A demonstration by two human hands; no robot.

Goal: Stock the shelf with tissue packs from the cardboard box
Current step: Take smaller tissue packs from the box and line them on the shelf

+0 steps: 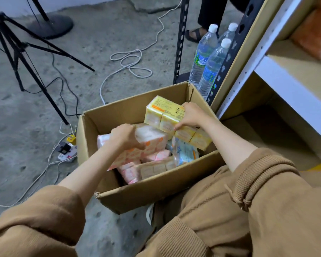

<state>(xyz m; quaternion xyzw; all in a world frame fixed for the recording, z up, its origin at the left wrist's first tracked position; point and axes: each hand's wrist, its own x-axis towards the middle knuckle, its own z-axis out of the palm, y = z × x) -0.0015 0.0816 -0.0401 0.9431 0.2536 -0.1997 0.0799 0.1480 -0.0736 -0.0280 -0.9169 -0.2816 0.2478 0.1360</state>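
Head view: grips a yellow tissue pack point(163, 113) with the right hand point(191, 115), fingers curled over its near end, above the right side of the cardboard box point(156, 193), beside the shelf point(285, 84); clasps a pink tissue pack point(152, 139) with the left hand point(124, 138), lower inside the box. Probably light, soft, slick-wrapped; best pinched across short ends, gently.

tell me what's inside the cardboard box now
Tissue packs: a yellow pack gripped by the right hand, an orange-and-white pack held by the left hand, pink packs and a blue-and-white one lower down. The floor of the cardboard box is covered, so anything beneath is hidden.
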